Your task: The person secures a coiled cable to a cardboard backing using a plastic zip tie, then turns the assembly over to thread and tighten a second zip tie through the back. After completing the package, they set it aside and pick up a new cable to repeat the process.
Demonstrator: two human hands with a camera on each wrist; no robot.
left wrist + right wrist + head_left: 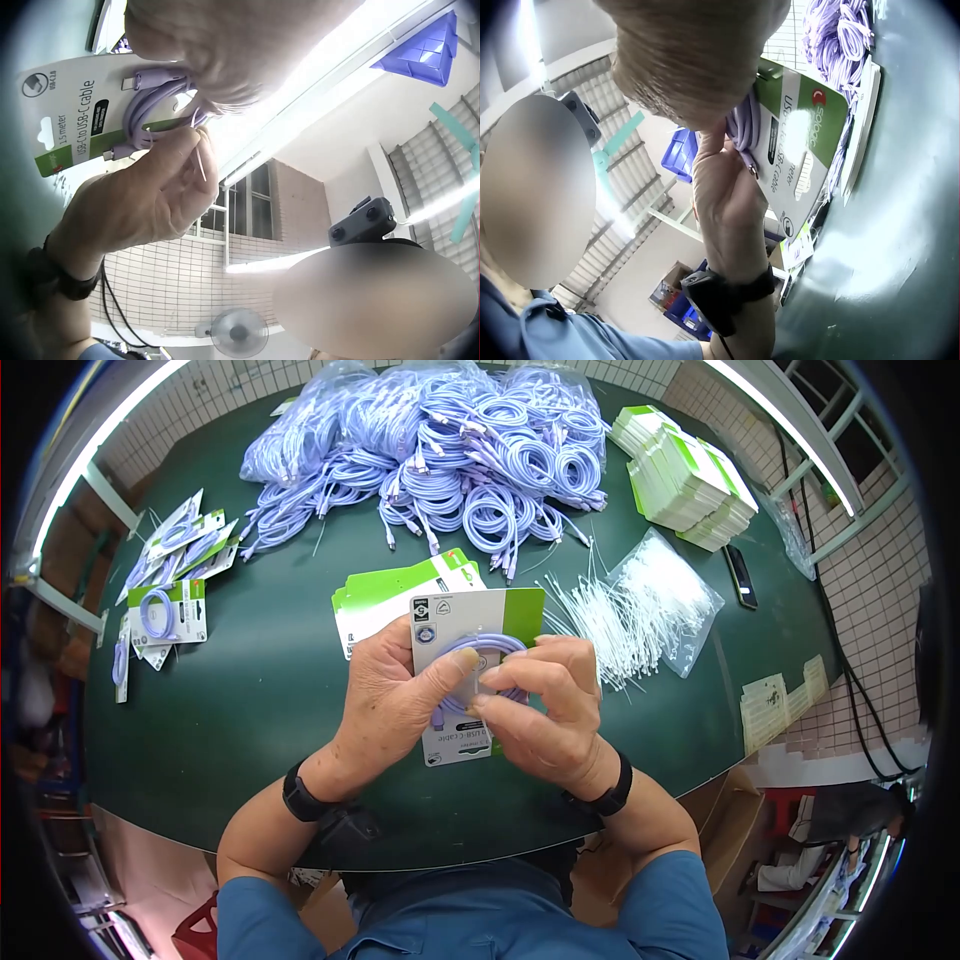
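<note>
My left hand (395, 675) grips a white and green packaging card (460, 610) by its side, its thumb pressing a coiled lilac USB-C cable (505, 643) flat against the card. The card is printed "USB-C to USB-C cable" and has a hang hole. My right hand (550, 710) is at the coil's other side, thumb and index finger brought together over it. In the left wrist view those fingertips pinch a thin white cable tie (201, 166) beside the coil. One metal plug (127, 82) of the cable shows against the card.
A big heap of lilac cables (490, 460) lies at the back. Loose white cable ties (600, 625) and a bag of them (670, 600) lie right, near a phone (741, 577). Card stacks stand behind the hands (375, 600) and back right (685, 480); carded cables (165, 615) lie left.
</note>
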